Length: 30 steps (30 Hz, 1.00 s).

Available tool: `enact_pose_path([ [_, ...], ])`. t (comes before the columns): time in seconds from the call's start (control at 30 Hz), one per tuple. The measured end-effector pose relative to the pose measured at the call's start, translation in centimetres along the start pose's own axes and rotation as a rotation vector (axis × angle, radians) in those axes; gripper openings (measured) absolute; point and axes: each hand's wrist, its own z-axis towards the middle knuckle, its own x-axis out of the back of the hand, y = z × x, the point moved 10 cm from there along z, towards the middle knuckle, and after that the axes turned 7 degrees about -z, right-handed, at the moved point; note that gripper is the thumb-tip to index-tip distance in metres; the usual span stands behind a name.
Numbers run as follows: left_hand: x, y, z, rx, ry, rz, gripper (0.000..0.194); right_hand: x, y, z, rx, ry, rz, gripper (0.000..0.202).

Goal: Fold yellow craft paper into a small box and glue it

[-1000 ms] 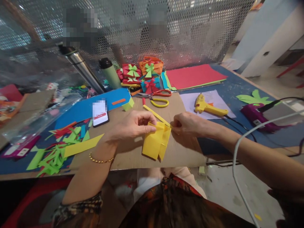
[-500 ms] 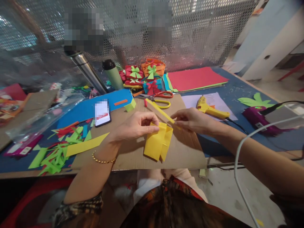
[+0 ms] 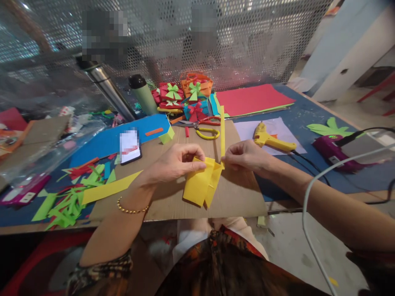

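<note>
My left hand [image 3: 182, 162] pinches the top edge of a small folded yellow paper bag [image 3: 197, 185], tilted above the cardboard sheet [image 3: 173, 205]. Between the thumb and fingers of my right hand [image 3: 240, 157] is the lower end of a narrow yellow paper strip [image 3: 222, 131], which points up and away from me. That lower end is right at the bag's upper right corner; whether the two touch I cannot tell. Yellow-and-red scissors [image 3: 208, 132] lie just beyond my hands, beside a small red paper piece [image 3: 187, 131].
A yellow glue gun [image 3: 271, 139] rests on lilac paper [image 3: 247, 127] to the right. Finished paper bags [image 3: 197, 88] and red sheets [image 3: 256, 100] are at the back. Paper scraps [image 3: 68, 205], a phone [image 3: 129, 148] and bottles [image 3: 143, 95] stand or lie left. A white cable [image 3: 305, 205] crosses before my right forearm.
My right hand has swung the yellow strip from a leftward slant to nearly upright and brought its lower end to the bag's corner. My left hand still holds the bag.
</note>
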Motion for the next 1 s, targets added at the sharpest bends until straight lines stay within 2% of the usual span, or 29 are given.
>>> enact_pose_path([
  [0.2,0.6,-0.2,0.0,-0.007,0.014,0.064,0.021,-1.4,-1.0,-0.6,0.002,-0.08,-0.573,0.033],
  [0.3,0.8,-0.1,0.0,-0.016,0.025,0.104,0.021,-0.1,-1.8,-1.4,0.033,0.002,-0.845,0.034],
  [0.37,0.9,0.1,-0.1,-0.016,0.04,0.101,0.021,2.7,-2.3,-2.5,0.053,0.164,-0.944,0.037],
  [0.5,0.8,-0.2,-0.3,0.039,0.062,0.055,0.024,11.4,-2.4,-5.9,0.064,0.664,-1.034,0.032],
  [0.6,0.6,-0.3,-0.2,0.041,0.035,0.066,0.027,13.9,0.3,-5.9,0.03,0.604,-1.103,0.035],
  [0.7,0.8,-0.5,0.1,0.041,0.017,0.072,0.029,13.4,2.9,-4.5,0.018,0.433,-1.17,0.037],
  [0.77,0.9,-0.5,0.3,0.029,0.007,0.078,0.029,12.9,4.2,-3.6,-0.025,0.364,-1.211,0.043],
  [0.87,0.7,-0.5,0.4,0.02,-0.014,0.101,0.028,12.6,4.9,-2.9,-0.077,0.344,-1.221,0.047],
  [1.0,0.7,-0.6,0.3,0.038,0.002,0.136,0.028,12.9,4.8,-2.3,-0.063,0.381,-1.235,0.05],
])
